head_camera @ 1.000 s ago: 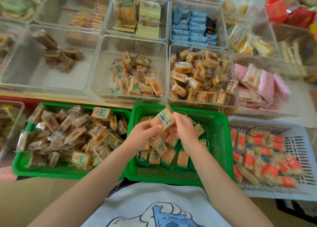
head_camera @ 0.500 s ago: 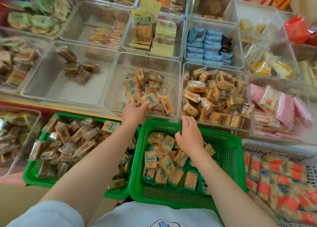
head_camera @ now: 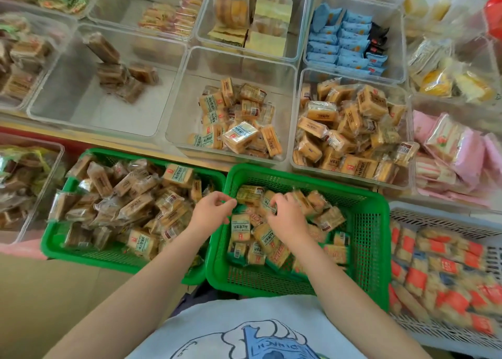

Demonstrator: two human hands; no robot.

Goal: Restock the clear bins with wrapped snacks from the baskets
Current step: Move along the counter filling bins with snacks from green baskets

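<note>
A green basket (head_camera: 376, 223) in front of me holds tan wrapped snacks (head_camera: 264, 239) with teal labels. My right hand (head_camera: 286, 216) is down inside it, fingers curled round one wrapped snack (head_camera: 267, 202) near the back. Over the basket's left rim hovers my left hand (head_camera: 210, 209), its fingers loosely curled with nothing visible in them. Just beyond the basket, a clear bin (head_camera: 187, 95) has a small pile of the same snacks (head_camera: 239, 136) at its front right.
A second green basket (head_camera: 54, 250) of brownish packets sits to the left, and a white basket (head_camera: 440, 217) of orange-labelled snacks to the right. Beside the centre bin are a fuller clear bin (head_camera: 296, 119) and a nearly bare one (head_camera: 81, 111). More bins stand behind.
My left hand has pulled back from the clear bin, where it left a snack, to the basket's rim. My right hand has dropped into the basket onto a packet.
</note>
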